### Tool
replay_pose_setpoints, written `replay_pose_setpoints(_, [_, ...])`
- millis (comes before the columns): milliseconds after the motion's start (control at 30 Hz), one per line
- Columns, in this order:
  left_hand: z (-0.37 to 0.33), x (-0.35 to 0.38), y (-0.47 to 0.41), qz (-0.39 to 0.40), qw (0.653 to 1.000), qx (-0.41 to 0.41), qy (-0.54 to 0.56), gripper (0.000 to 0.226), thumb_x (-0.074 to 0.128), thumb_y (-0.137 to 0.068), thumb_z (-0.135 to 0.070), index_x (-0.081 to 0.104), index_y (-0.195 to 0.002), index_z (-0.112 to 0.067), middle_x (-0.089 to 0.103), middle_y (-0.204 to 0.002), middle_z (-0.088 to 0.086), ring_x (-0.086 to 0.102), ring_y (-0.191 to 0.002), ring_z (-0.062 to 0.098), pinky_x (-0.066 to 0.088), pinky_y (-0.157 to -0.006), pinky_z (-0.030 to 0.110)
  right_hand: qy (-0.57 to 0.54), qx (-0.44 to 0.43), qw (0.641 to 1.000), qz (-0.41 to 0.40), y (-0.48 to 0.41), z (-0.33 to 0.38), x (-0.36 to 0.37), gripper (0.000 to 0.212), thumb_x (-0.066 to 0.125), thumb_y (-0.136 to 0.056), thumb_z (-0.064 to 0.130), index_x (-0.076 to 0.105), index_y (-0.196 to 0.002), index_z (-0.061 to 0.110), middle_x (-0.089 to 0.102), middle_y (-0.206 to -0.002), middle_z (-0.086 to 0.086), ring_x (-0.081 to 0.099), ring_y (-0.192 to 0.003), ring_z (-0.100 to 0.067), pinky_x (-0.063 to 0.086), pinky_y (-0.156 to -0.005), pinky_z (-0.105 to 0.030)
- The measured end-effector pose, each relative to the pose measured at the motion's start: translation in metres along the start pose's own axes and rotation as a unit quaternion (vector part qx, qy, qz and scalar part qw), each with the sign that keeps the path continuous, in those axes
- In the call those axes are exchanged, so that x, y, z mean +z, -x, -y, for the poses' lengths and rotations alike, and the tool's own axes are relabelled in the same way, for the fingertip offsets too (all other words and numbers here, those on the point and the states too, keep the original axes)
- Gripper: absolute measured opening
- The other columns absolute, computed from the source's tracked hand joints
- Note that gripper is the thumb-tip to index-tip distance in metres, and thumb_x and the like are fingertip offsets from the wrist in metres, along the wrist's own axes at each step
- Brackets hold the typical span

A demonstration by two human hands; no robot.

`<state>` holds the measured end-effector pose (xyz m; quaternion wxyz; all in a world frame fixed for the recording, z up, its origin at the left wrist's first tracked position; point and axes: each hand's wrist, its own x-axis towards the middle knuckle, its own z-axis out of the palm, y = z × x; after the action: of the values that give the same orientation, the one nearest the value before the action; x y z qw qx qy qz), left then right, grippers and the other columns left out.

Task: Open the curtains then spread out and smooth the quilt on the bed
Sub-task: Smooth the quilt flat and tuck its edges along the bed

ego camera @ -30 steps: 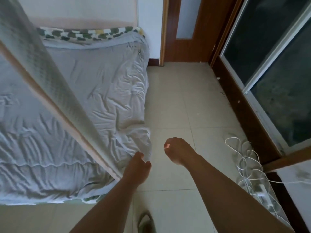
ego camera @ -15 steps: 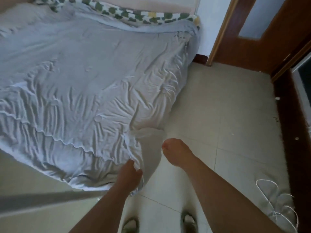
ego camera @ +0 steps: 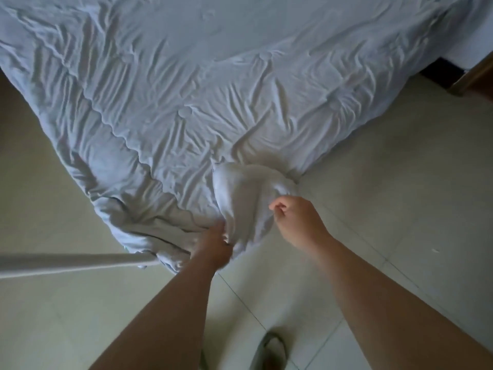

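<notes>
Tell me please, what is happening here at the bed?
A person is straightening the pale quilt. The left hand grips its bunched edge near the corner. The right hand, curled, is at the folded-back corner flap, though whether it pinches the cloth is unclear. The quilt lies spread out but wrinkled.

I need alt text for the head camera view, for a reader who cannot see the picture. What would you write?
A person's left hand grips the folded-over corner of a wrinkled pale quilt, while the right hand, curled, is at the fold's edge; whether it pinches cloth is unclear. A tiled floor surrounds them.
</notes>
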<state>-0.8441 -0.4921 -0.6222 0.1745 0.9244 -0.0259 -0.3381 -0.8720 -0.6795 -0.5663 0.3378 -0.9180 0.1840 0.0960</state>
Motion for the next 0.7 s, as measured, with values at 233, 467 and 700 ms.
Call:
replay_pose_setpoints(233, [0.035, 0.071, 0.034, 0.186, 0.940, 0.040, -0.283, 0.042, 0.049, -0.088, -0.030, 0.052, -0.129, -0.034, 0.055, -0.130, -0.012, 0.049, -0.125, 0.017, 0.035, -0.107, 0.040, 0.019, 0.025, 0.999, 0.016, -0.014, -0.031, 0.024, 0.020, 0.049, -0.091, 0.018, 0.069, -0.092, 0.020, 0.069, -0.101, -0.003, 0.062, -0.097, -0.025, 0.048, -0.079, -0.029])
replay_pose_setpoints(467, [0.045, 0.036, 0.026, -0.148, 0.934, -0.268, 0.184, 0.043, 0.059, -0.088, -0.021, 0.052, -0.126, -0.001, 0.060, -0.122, 0.018, 0.055, -0.113, 0.034, 0.042, -0.086, 0.034, 0.030, 0.040, 0.994, 0.093, -0.003, -0.039, 0.052, 0.022, 0.045, -0.093, 0.016, 0.065, -0.084, 0.018, 0.068, -0.099, -0.005, 0.063, -0.093, -0.025, 0.046, -0.074, -0.026])
replay_pose_setpoints(700, [0.051, 0.039, 0.024, -0.221, 0.831, -0.290, 0.421, 0.065, 0.074, -0.064, -0.038, 0.049, -0.116, -0.008, 0.056, -0.111, 0.014, 0.060, -0.100, 0.035, 0.051, -0.089, 0.047, 0.035, 0.025, 0.989, 0.139, 0.004, -0.031, 0.068, 0.022, 0.042, -0.096, 0.022, 0.064, -0.093, 0.017, 0.064, -0.100, -0.004, 0.061, -0.095, -0.025, 0.048, -0.080, -0.030])
